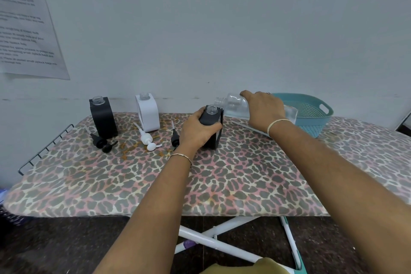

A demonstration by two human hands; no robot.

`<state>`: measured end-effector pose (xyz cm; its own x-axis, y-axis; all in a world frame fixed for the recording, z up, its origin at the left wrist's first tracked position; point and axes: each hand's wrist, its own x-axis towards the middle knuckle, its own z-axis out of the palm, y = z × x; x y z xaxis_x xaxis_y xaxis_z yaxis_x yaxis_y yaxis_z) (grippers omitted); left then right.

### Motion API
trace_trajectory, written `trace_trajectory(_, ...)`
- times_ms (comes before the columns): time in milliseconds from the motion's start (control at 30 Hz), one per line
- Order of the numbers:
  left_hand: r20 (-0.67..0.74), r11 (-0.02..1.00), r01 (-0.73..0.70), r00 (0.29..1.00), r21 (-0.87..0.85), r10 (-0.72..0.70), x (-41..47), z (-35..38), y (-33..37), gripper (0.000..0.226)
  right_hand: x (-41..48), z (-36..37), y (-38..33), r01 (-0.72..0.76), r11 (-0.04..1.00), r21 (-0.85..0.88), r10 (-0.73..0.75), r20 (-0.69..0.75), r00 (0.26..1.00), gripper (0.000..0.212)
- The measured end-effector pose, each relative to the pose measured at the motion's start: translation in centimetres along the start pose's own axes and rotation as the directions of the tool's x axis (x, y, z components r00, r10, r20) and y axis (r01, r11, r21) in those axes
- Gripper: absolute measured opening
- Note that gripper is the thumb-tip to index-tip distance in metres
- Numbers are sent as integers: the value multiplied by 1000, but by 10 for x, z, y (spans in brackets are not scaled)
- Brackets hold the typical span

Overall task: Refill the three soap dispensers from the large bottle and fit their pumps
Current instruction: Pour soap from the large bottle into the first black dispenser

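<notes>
My left hand (196, 131) grips a black square dispenser (213, 122) standing on the board, its clear neck uncapped. My right hand (263, 108) holds the large clear bottle (235, 105) tipped on its side, its mouth pointing left just above and beside that neck. A second black dispenser (103, 117) and a white dispenser (148, 112) stand uncapped at the back left. Two black pumps (102, 141) (175, 137) and a white pump (148, 139) lie loose on the board.
The leopard-print ironing board (200, 180) has a wire rack (44, 149) at its left end. A teal plastic basket (311, 113) stands behind my right hand. The wall runs close behind, with a printed sheet (26, 24) taped at left.
</notes>
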<state>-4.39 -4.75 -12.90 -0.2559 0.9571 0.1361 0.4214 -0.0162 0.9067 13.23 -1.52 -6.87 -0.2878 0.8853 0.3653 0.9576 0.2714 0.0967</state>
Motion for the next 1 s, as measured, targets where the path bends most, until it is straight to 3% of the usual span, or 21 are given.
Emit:
trace_trajectory(633,185,984,133,976,-116,-110,10,-14,9,58,-7,-5,4,2,1000,-27,-2,14,1000,57)
trace_trajectory(1000,178,977,151,976,-151,-123,11,-12,4,62,-4,-6,4,4,1000,-27,-4,16,1000,61)
